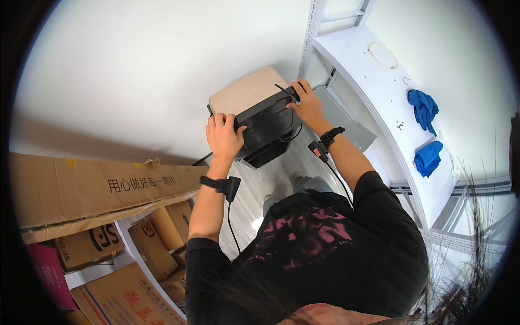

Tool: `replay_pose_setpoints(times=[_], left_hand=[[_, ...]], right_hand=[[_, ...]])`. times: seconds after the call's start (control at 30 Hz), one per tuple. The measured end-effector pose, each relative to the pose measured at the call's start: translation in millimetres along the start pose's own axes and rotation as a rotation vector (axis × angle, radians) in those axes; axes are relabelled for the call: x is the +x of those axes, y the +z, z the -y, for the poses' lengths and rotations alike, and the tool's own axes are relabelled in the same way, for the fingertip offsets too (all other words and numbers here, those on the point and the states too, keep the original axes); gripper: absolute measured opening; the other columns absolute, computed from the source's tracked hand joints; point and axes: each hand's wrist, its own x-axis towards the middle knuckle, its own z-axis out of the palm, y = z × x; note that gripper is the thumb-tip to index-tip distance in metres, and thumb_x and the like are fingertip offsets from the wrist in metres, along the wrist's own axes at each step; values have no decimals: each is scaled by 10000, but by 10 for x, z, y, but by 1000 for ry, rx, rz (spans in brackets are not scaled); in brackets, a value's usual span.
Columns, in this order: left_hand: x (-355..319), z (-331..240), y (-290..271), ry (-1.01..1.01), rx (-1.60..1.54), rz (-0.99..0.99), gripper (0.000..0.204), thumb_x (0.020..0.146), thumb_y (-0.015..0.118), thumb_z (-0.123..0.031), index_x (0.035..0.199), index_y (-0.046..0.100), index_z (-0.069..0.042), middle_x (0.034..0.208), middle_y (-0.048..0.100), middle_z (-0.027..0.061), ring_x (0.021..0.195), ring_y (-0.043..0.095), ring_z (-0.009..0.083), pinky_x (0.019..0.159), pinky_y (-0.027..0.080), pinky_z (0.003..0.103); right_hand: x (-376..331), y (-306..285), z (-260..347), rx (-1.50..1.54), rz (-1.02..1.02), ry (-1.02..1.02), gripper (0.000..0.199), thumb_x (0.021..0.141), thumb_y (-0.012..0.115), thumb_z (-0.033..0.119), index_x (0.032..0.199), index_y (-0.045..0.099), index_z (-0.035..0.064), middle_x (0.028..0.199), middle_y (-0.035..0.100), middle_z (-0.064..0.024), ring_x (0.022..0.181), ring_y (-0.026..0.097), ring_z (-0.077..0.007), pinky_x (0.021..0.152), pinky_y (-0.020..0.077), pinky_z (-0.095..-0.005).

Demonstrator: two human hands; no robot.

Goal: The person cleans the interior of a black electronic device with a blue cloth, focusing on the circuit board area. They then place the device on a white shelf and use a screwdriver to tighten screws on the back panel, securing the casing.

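Beyond the black T-shirt [309,249], the left hand [223,136] and right hand [310,108] grasp a black panel [265,125] over the pale floor [250,197] — one at each end, fingers [220,120] curled on its upper edge. Just behind it lies a beige, round-cornered surface [244,95], near the white wall [162,65].

wall [162,65] ahead, room between carton [70,189] and shelf [379,86]

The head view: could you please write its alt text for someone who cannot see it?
A person's left hand and right hand grip a boxy black-and-beige object near a white wall. Cardboard boxes sit lower left; blue cloths lie on a white shelf at right.
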Motion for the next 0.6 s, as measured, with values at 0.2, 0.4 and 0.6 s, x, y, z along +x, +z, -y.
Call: replay_pose_setpoints(times=[0.2,0.4,0.6], left_hand=[[2,-23,-20,-17,-31,2,439,633,849,-220,999,637,-100,963,553,76,901,517,291,770,432,405],[-30,-55,-35,-14,-80,-1,451,650,838,-236,1020,623,-93,989,550,83,936,510,296,791,413,413],[-16,-95,-106,-9,-23,38,476,664,828,-250,1052,609,-82,1009,541,93,965,502,298,823,393,411]], right_hand=[[33,-63,-6,-1,25,-30,708,652,849,187,1266,498,146,1299,478,-77,964,624,-358,774,524,-439],[-85,-213,-13,86,34,128,744,661,853,159,1309,489,139,1319,477,-103,1058,586,-376,873,504,-455],[-583,-417,-306,290,78,510,728,687,844,164,1306,468,85,1202,536,-176,939,616,-301,808,502,-384]])
